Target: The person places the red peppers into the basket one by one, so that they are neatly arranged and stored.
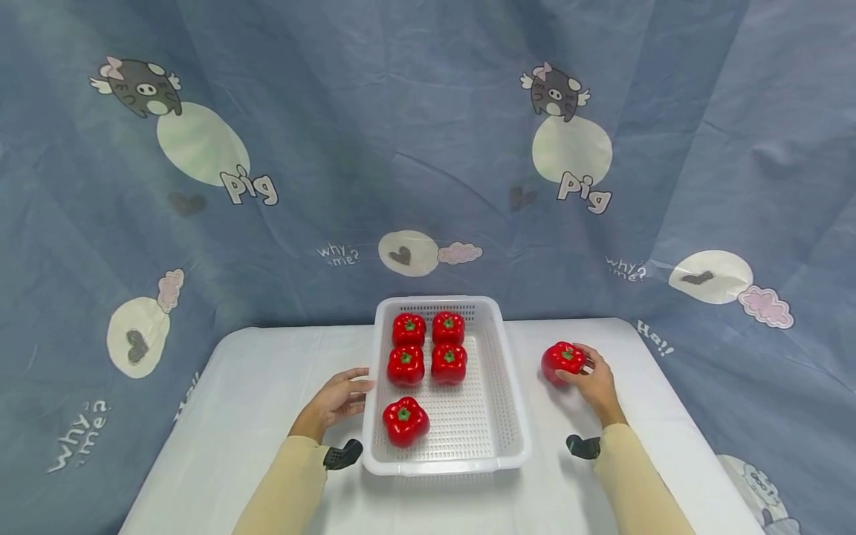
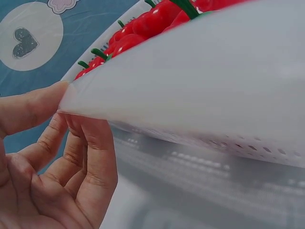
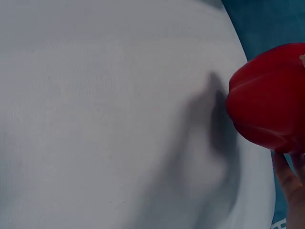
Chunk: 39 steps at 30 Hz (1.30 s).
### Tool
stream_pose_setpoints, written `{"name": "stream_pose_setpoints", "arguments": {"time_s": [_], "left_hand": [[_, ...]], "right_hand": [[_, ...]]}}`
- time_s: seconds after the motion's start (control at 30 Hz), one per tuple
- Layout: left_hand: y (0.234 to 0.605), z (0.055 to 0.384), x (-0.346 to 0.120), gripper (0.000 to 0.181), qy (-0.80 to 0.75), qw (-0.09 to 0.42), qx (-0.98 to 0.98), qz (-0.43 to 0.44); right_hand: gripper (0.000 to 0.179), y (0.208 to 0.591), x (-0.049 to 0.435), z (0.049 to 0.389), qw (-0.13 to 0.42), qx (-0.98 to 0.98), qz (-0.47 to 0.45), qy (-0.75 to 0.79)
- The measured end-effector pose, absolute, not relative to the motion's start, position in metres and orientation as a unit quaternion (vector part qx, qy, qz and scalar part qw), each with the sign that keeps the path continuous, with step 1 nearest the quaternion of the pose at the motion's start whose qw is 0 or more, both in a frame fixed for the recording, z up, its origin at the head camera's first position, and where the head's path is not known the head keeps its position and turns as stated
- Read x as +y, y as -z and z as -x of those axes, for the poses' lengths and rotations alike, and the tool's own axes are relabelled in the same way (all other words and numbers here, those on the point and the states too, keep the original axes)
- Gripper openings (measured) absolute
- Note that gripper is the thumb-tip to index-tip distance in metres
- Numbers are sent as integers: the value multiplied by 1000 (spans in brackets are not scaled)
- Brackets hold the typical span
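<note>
A white plastic basket (image 1: 444, 467) sits mid-table, its floor perforated. Four red bell peppers (image 1: 406, 365) with green stems stand two by two toward its back; another bell pepper (image 1: 405, 422) is at its front left. My left hand (image 1: 339, 397) is at the basket's left side. In the left wrist view its thumb lies on the rim (image 2: 71, 95) and the fingers curl beneath, pinching it. To the right of the basket, my right hand (image 1: 597, 383) grips a red bell pepper (image 1: 556, 362) from its right side. The right wrist view shows that pepper (image 3: 269, 98) over the white tabletop, its shadow apart from it.
The table has a white cover (image 1: 287, 364) with rounded back corners. Behind it hangs a blue curtain (image 1: 428, 186) printed with pigs and clouds. A black strap piece shows at each wrist, beside the pale yellow sleeves (image 1: 287, 483).
</note>
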<state>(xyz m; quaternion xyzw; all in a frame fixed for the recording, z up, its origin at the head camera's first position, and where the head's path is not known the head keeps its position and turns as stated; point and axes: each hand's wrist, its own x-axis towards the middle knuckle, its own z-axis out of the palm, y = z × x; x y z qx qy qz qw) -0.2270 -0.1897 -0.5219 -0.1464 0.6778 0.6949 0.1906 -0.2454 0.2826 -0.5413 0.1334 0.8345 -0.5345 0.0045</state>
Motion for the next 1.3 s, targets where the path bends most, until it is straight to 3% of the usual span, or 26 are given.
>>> {"name": "stream_pose_setpoints", "arguments": {"time_s": [1.3], "left_hand": [[523,227,-190,50,-695,191,677,150]], "right_hand": [[79,457,246,218,41,830,-25,556]]}}
